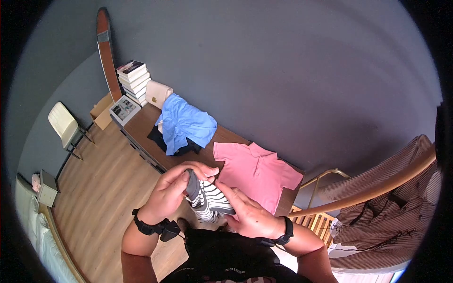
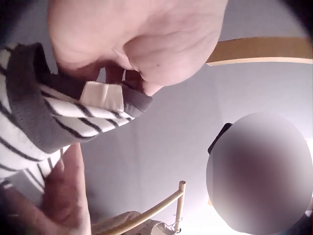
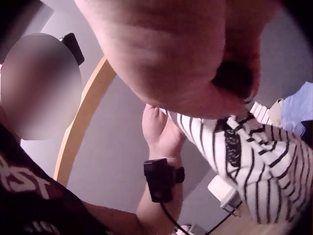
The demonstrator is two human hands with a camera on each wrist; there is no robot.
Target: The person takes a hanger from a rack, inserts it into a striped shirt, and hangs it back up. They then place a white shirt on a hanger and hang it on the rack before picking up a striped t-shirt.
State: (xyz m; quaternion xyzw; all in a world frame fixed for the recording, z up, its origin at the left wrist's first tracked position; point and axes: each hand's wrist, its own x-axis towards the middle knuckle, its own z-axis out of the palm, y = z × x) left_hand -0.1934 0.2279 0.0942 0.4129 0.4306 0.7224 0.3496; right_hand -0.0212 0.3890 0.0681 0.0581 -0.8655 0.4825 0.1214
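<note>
A white garment with dark stripes and grey trim is bunched between both hands in front of the body. My left hand grips its grey-edged part, thumb and fingers around the fabric. On the other side, my right hand holds the striped cloth between its thumb and extended fingers. In the left wrist view a small pale tag shows on the grey trim, just below the left hand. Striped folds hang from the right hand in the right wrist view.
A pink polo shirt lies spread on the brown cabinet top. Beyond it are a blue shirt on dark cloth, a pale handbag, a book stack and a picture frame. A curved wooden rail stands right.
</note>
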